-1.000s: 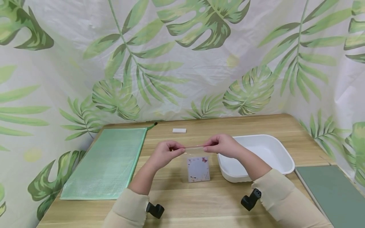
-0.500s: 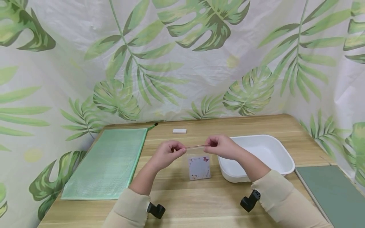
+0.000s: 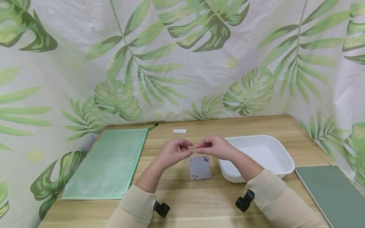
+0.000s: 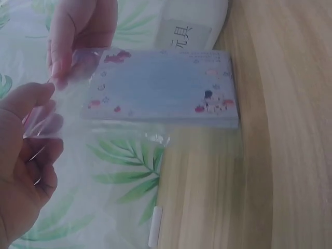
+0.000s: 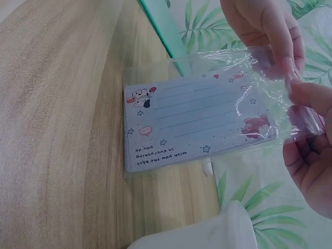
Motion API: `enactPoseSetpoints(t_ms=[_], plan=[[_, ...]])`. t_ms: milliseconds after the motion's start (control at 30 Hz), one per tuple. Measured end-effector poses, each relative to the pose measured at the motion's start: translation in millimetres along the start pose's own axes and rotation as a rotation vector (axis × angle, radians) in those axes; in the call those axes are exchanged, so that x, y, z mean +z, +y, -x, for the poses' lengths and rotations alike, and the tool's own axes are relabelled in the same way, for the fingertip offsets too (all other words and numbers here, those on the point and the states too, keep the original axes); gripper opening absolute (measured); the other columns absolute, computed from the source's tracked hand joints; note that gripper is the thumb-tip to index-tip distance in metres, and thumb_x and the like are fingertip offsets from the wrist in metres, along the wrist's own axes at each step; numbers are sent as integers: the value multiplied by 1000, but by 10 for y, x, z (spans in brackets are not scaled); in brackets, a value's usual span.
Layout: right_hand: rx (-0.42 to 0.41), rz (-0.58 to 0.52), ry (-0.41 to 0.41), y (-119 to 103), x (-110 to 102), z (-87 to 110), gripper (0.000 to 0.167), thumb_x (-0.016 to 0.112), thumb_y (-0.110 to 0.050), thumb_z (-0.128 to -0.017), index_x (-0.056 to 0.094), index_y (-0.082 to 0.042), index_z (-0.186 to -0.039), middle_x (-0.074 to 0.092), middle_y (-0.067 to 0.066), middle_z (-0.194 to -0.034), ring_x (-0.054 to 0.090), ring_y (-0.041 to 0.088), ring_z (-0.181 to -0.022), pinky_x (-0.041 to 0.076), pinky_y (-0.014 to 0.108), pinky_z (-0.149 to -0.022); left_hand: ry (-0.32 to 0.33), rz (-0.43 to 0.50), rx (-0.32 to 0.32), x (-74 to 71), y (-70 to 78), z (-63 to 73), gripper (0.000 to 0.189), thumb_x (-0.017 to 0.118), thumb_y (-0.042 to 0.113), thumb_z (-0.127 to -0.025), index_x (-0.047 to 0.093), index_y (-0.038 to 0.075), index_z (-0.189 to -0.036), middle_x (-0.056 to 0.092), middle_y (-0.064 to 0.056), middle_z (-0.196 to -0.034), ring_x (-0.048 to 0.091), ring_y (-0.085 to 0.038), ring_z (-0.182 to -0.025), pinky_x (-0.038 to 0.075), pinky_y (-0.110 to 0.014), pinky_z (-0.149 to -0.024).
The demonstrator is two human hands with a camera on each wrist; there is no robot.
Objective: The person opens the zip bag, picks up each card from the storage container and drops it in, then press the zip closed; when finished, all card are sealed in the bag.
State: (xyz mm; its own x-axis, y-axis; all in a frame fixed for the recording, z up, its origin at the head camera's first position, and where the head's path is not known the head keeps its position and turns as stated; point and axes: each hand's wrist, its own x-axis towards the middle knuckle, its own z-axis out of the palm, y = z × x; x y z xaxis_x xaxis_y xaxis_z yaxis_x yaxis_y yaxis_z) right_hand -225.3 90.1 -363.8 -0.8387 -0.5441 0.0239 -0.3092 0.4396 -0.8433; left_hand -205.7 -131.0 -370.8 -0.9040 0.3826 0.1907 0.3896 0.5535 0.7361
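Observation:
Between my hands hangs a clear zip bag (image 5: 280, 96) with a red strip along its top edge. Inside is a stack of printed note paper (image 3: 200, 168), lined on one side and edged with stars and cartoon figures. My left hand (image 3: 174, 153) pinches the top edge at one side, thumb against fingers. My right hand (image 3: 216, 148) pinches the same edge close by. In both wrist views the two hands' fingertips nearly meet at the strip. The stack sits in the lower part of the bag, held above the wooden table (image 3: 185, 202).
A white plastic basin (image 3: 265, 152) stands beside my right forearm. A green mesh zip pouch (image 3: 106, 164) lies on the left. At the back is a small white block (image 3: 180, 131), and a grey-green board (image 3: 333, 190) lies at the right edge.
My hands have drawn together along the bag's top edge, the left moving right and the right moving left. The bag stays hanging at about the same spot.

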Motion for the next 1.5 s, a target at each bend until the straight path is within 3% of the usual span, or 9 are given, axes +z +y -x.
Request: enactPoseSetpoints(t_ms=[167,400,567,700,867,1100,1300,1500], plan=[[16,-3,15,-11,14,-28,16,68,-21,-91,72,-7,-97,71,3,-89,61,10,-77,52,27,-71,-1,11,2,29,43,-49,11,68,18,-91,75,10,-92,72,-3,-92,63,-10,-83,53,-25,-71],[1,10,31,-4,39,-22,16,68,-19,-91,72,-4,-93,70,4,-85,58,9,-74,51,26,-68,-6,-7,30,68,40,-58,10,66,13,-92,73,7,-90,68,-4,-88,57,-11,-81,50,-23,-70],[-14,6,15,-12,76,-24,15,68,-18,-91,71,-3,-92,70,5,-85,58,9,-72,51,27,-67,-42,32,41,49,7,-42,9,64,11,-92,70,5,-89,67,-6,-86,56,-11,-78,49,-22,-67],[16,-8,25,-13,127,-38,16,66,-19,-92,71,-5,-97,71,6,-92,61,10,-79,53,27,-72,-80,97,-17,-27,-61,0,12,64,12,-93,71,4,-99,71,-9,-95,61,-9,-82,53,-22,-72],[100,-75,64,4,232,-86,18,62,-14,-93,70,-3,-105,72,10,-100,64,14,-86,55,29,-77,-65,147,-81,-123,-203,55,19,65,9,-92,71,0,-108,71,-15,-98,59,-10,-81,52,-22,-71],[174,-208,201,64,538,-231,20,65,-8,-89,69,0,-107,71,12,-89,60,12,-71,53,25,-65,3,201,-157,-165,-461,138,21,66,8,-91,70,-2,-108,69,-14,-95,56,-12,-78,49,-21,-68],[200,-215,351,155,783,-295,17,65,-13,-91,70,-3,-104,70,8,-93,61,12,-80,50,25,-73,62,242,-260,-107,-691,196,20,68,11,-91,71,2,-108,71,-10,-95,59,-13,-81,51,-26,-73],[254,-213,417,328,922,-356,18,66,-17,-91,71,-6,-104,71,8,-95,62,16,-87,50,30,-79,127,280,-382,56,-881,175,18,68,17,-91,72,9,-107,71,-5,-96,63,-14,-84,53,-27,-76]])
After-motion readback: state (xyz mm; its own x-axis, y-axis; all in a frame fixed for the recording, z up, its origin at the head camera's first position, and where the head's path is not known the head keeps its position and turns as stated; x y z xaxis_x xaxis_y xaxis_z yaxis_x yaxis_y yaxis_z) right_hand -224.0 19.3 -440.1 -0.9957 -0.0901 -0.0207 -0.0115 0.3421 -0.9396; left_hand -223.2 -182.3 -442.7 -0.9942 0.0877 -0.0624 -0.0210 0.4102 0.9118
